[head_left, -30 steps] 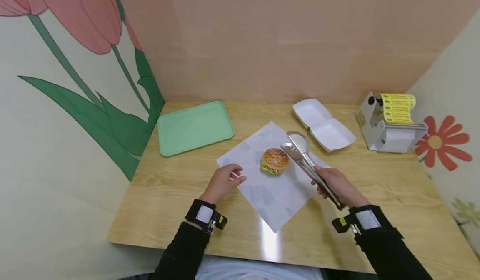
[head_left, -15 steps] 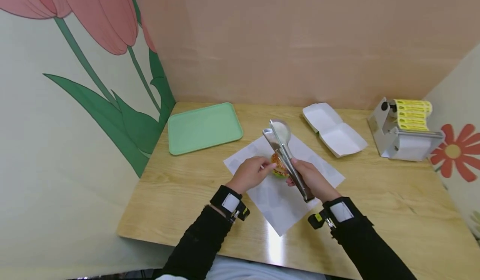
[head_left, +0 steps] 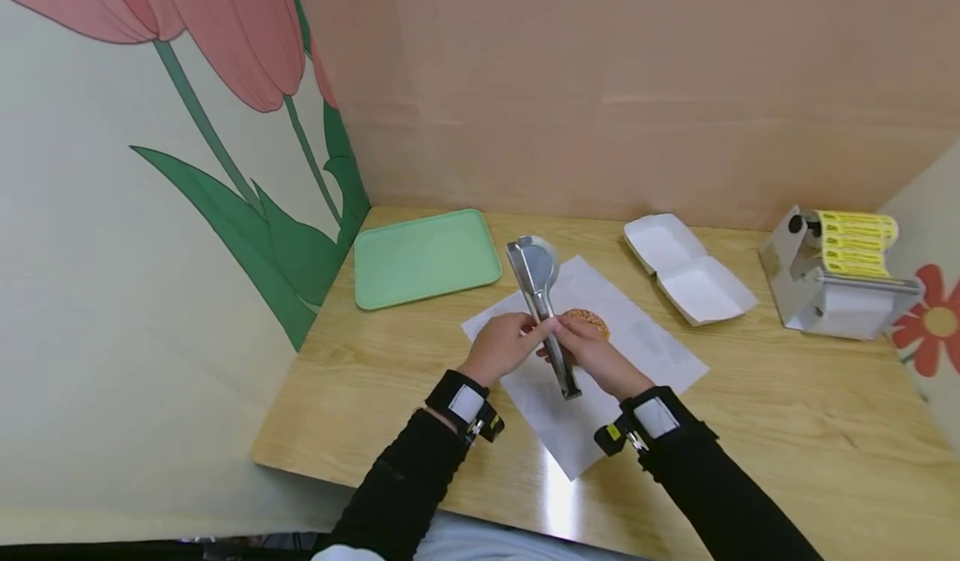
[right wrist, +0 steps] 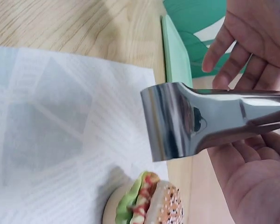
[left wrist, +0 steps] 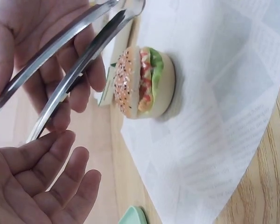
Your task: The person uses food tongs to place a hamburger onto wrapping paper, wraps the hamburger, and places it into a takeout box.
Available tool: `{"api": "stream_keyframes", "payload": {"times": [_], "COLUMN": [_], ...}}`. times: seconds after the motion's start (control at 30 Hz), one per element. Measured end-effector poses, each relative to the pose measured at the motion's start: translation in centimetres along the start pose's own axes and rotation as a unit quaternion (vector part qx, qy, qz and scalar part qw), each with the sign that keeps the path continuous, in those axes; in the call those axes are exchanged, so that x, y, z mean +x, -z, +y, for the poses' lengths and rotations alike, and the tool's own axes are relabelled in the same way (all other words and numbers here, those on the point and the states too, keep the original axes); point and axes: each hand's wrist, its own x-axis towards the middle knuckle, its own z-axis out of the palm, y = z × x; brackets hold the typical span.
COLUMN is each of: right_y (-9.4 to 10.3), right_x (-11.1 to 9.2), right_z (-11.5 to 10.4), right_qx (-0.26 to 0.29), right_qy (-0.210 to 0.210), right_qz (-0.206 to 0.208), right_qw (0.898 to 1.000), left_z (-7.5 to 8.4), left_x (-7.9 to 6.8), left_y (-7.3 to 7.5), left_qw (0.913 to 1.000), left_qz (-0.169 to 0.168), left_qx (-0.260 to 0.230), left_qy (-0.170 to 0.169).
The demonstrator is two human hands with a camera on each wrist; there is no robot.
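A pair of metal tongs [head_left: 557,365] is held upright over the paper, with my right hand [head_left: 600,359] gripping its middle, thumb across the front and fingers curled behind. From the other side my left hand [head_left: 498,351] pinches the same stretch of the tongs, its thumb meeting the right thumb; its other fingers are loosely bent in the left wrist view. Behind the hands a sesame-bun burger [left wrist: 135,84] with lettuce sits on a sheet of printed wrapping paper [head_left: 648,340]. In the head view the right hand hides much of the burger.
At the back left of the wooden table [head_left: 337,411] lies a green tray [head_left: 427,259]. An opened white takeaway box [head_left: 705,284] stands at the back right. Beyond it, near the right wall, is a metal dispenser [head_left: 847,294] with a roll of yellow labels.
My left hand has come from the table's left side to the tongs. My right hand has carried the tongs leftward across the burger, turning them more upright. The head view has shifted slightly.
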Motion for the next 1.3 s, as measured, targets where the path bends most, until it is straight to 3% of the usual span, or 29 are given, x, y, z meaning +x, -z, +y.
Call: {"api": "stream_keyframes", "payload": {"times": [0.23,0.63,0.87,1.1,1.3], "right_y": [-0.8,-0.9,-0.6,0.7,2.5], "right_x": [0.7,1.5,1.7,1.3,0.7], "right_z": [-0.5,-0.6,-0.6,-0.2,0.4], "right_qx": [-0.001,-0.055,-0.114,-0.112,-0.099], "right_qy": [0.021,0.003,0.025,0.017,0.017], "right_qz": [-0.038,-0.045,-0.044,-0.022,-0.012], "right_qw": [0.999,0.997,0.992,0.993,0.995], "left_z": [-1.2,-1.0,-1.4,-4.1,-7.1], "left_x": [-0.2,-0.6,-0.6,-0.2,-1.1], "left_y": [0.8,1.4,2.1,2.9,4.6], "left_qw": [0.9989,0.998,0.9937,0.988,0.9813], "left_qz": [0.017,0.025,0.047,0.096,0.119], "left_qx": [-0.037,-0.039,-0.071,-0.035,-0.006], "left_qy": [0.022,0.042,0.073,0.116,0.151]}}
